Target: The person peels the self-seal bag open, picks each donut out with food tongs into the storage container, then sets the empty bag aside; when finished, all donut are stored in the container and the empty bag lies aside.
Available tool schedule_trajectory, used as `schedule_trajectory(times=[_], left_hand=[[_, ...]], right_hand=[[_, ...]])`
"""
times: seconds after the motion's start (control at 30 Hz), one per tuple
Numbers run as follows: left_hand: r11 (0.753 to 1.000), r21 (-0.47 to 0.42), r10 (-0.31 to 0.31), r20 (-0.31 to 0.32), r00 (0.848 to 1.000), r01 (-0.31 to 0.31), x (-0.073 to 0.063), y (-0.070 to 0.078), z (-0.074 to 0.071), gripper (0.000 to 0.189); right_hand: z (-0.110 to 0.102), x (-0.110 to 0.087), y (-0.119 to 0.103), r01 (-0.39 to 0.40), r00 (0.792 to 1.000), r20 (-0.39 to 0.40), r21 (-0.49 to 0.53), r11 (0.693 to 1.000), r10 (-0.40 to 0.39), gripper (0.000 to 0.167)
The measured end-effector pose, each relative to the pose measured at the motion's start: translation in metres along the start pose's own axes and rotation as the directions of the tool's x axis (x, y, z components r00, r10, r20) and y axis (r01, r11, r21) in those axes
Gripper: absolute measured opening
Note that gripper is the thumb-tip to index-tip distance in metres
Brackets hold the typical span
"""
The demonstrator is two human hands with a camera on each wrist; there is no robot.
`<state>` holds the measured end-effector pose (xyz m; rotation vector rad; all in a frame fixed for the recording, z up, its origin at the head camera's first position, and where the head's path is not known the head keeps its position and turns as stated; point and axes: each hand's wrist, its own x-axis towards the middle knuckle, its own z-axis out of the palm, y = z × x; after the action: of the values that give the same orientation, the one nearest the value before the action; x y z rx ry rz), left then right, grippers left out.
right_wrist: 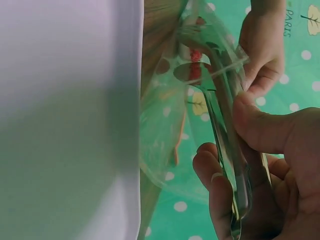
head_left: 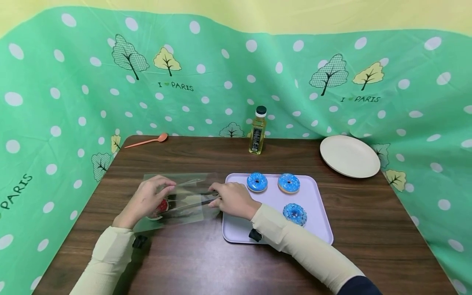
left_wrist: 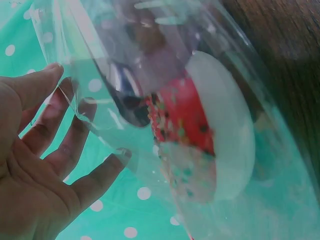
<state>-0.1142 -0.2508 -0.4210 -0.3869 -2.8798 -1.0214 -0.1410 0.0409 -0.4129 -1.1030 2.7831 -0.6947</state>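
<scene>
A clear plastic bag (head_left: 193, 215) lies on the left of the table. My left hand (head_left: 145, 199) pinches its edge between thumb and fingertips, as the left wrist view shows. My right hand (head_left: 234, 199) grips metal tongs (right_wrist: 227, 120) by the handle. The tongs reach into the bag, and their ends are at a red-iced, sprinkled donut (left_wrist: 182, 115) with a pale side. Seen through the plastic, the donut is inside the bag. Whether the tongs still clamp it I cannot tell.
A lilac tray (head_left: 236, 233) under my right forearm holds blue donuts (head_left: 289, 189). Behind stand an oil bottle (head_left: 257, 137) and, at right, a white plate (head_left: 350, 156) leaning on the curtain. An orange spoon (head_left: 147, 141) lies at the back left.
</scene>
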Motion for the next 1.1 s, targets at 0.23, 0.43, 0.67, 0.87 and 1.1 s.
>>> schedule_trajectory(times=[0.23,0.43,0.67,0.87,1.1], left_hand=[[1.0,0.004,0.003,-0.014,1.0,-0.003,-0.001,0.001,0.002,0.019],[1.0,0.001,0.01,-0.018,1.0,-0.01,-0.001,0.0,0.003,0.018],[1.0,-0.001,0.028,-0.026,0.999,-0.028,0.0,0.0,0.003,0.017],[1.0,0.005,0.027,-0.037,0.999,-0.027,-0.001,0.0,0.004,0.016],[1.0,-0.001,0.018,-0.031,0.999,-0.018,-0.001,0.0,0.004,0.017]], right_hand=[[-0.007,-0.011,0.006,-0.022,1.0,-0.009,0.009,1.0,0.022,0.038],[-0.012,-0.02,0.01,-0.039,0.999,-0.03,0.008,0.999,0.039,0.038],[-0.019,-0.034,0.017,-0.049,0.996,-0.074,0.005,0.999,0.05,0.034],[-0.024,-0.047,0.023,-0.084,0.991,-0.109,-0.022,0.996,0.081,0.032],[-0.033,-0.061,0.029,-0.116,0.984,-0.14,-0.004,0.993,0.114,0.03]])
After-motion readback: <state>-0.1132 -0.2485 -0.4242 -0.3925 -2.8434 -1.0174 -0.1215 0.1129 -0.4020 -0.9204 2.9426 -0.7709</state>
